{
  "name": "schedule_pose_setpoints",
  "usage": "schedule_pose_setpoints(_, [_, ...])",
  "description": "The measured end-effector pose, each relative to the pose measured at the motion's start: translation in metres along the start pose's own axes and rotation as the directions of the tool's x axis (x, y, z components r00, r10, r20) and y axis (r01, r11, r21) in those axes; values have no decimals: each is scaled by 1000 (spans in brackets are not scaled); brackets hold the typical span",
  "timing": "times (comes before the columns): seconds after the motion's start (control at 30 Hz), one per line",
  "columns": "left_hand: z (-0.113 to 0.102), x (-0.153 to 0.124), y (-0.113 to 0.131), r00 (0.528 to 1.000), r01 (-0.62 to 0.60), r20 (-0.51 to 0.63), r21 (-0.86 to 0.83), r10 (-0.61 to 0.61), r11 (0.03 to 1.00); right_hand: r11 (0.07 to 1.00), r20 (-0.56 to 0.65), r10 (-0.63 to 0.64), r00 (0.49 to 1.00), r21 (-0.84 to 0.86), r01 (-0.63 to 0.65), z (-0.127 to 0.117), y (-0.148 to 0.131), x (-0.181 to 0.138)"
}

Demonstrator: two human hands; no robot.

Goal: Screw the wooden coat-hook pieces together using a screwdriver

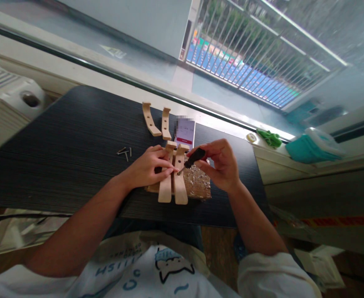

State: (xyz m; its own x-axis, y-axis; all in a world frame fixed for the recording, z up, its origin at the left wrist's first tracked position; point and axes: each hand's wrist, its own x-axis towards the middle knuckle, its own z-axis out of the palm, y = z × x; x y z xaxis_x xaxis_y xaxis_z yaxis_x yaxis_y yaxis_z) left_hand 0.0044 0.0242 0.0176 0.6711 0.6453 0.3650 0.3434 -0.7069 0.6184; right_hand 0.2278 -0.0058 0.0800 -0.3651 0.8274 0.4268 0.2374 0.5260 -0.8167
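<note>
My right hand (221,163) is closed around the dark handle of a screwdriver (195,157). Its shaft slants down to the lower hole of a curved wooden hook (180,188). A second wooden hook (165,191) lies alongside on the left. My left hand (152,166) rests across that second hook, its fingertips pressed near the screwdriver's tip; whether they pinch something small there is hidden. Both hooks lie on a block wrapped in clear plastic (200,182). Left of my left hand, several screws (126,153) are on the dark table.
Two more wooden hooks, a left one (150,120) and a right one (166,124), lie behind, beside a phone (185,131) with a lit screen. The dark table (61,165) meets a window sill. A green cloth (269,138) and a teal container (312,147) stand at right.
</note>
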Motion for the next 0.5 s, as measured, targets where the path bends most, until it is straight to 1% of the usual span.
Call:
schedule_pose_setpoints(0.3, [0,0,1,1000,11,-3,3,-11,1000,998,-86,-23,996,-65,18,1,4,0])
schedule_pose_setpoints(0.43, [0,0,0,1000,1,-3,10,-1,1000,992,-123,-88,989,-102,76,2,5,1])
schedule_pose_setpoints(0.5, [0,0,-1,1000,-12,-9,12,12,1000,985,-122,-126,985,-135,109,2,4,1])
